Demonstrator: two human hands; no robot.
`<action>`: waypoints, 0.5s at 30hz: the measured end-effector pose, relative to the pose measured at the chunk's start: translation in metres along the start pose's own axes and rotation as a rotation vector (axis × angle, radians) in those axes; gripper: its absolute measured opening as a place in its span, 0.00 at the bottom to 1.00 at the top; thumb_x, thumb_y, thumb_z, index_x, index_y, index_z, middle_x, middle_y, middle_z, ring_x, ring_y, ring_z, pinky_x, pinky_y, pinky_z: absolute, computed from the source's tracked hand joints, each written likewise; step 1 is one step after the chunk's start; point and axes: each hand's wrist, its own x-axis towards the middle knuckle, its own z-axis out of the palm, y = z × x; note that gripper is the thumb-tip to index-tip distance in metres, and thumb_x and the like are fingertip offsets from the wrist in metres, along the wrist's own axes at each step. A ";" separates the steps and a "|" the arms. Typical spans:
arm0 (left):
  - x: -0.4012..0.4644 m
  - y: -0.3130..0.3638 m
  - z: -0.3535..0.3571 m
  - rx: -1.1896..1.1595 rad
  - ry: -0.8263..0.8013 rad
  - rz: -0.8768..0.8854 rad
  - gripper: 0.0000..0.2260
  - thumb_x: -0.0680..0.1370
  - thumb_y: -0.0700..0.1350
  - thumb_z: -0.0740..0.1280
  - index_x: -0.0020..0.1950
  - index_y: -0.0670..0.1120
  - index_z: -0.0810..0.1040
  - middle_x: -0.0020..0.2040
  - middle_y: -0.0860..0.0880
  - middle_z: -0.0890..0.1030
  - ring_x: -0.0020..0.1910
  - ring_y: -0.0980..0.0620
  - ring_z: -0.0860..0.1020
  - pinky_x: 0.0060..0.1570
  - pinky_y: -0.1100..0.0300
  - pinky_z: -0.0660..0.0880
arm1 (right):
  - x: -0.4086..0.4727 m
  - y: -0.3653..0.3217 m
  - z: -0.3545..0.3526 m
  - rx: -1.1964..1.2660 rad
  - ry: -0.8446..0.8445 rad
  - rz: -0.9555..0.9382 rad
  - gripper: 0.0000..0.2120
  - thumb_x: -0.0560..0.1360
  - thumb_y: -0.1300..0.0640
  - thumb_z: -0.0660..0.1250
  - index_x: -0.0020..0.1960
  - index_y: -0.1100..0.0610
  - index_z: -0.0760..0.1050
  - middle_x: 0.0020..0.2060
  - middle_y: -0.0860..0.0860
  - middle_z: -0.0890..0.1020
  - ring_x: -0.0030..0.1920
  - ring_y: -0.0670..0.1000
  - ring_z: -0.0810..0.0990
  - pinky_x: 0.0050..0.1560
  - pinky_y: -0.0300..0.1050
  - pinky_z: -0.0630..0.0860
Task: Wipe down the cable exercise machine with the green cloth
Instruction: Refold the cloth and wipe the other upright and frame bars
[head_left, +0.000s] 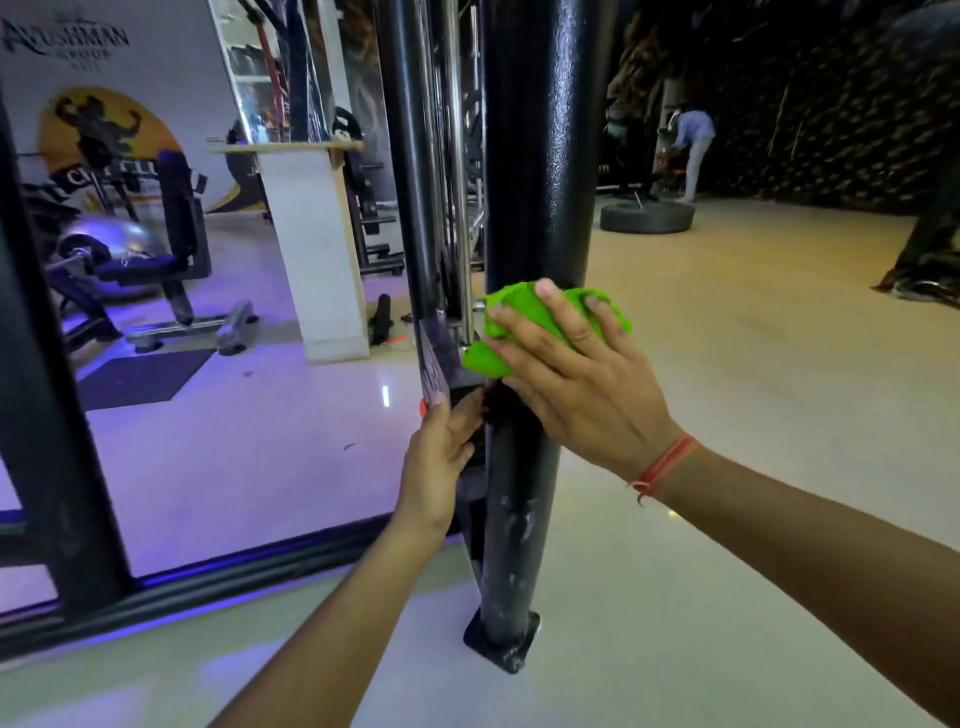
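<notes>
Head view: right hand (582, 384) presses green cloth (524, 317) on post (535, 208) (fingers spread); left hand (441, 452) flat.

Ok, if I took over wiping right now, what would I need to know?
Right hand: spread fingers press the green cloth flat against the black upright post of the cable machine.
Left hand: rests on the machine's frame just left of the post, fingers fairly straight, holding nothing.
Done: cannot tell how much is already wiped.
Left: pale smudges show on the post below the cloth, down towards the base plate, so wipe downward there next.
</notes>
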 end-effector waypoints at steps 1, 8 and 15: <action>0.001 -0.005 -0.002 -0.012 0.000 -0.024 0.20 0.85 0.56 0.49 0.61 0.51 0.79 0.63 0.52 0.81 0.70 0.52 0.74 0.76 0.48 0.60 | 0.007 0.004 -0.003 0.019 0.036 0.055 0.22 0.85 0.48 0.58 0.79 0.50 0.66 0.79 0.49 0.63 0.81 0.58 0.55 0.76 0.61 0.62; 0.001 -0.023 -0.004 -0.031 -0.014 -0.053 0.18 0.86 0.53 0.51 0.55 0.52 0.80 0.52 0.58 0.84 0.70 0.50 0.73 0.76 0.50 0.61 | -0.067 -0.027 0.026 0.212 -0.099 0.035 0.23 0.85 0.51 0.60 0.79 0.52 0.64 0.80 0.51 0.60 0.81 0.60 0.55 0.79 0.60 0.58; 0.001 -0.042 -0.012 0.042 -0.072 0.012 0.17 0.86 0.52 0.50 0.62 0.55 0.78 0.56 0.64 0.83 0.63 0.67 0.76 0.67 0.61 0.66 | -0.089 -0.069 0.060 0.554 0.058 0.445 0.25 0.84 0.56 0.61 0.79 0.54 0.59 0.82 0.46 0.48 0.82 0.58 0.46 0.80 0.58 0.56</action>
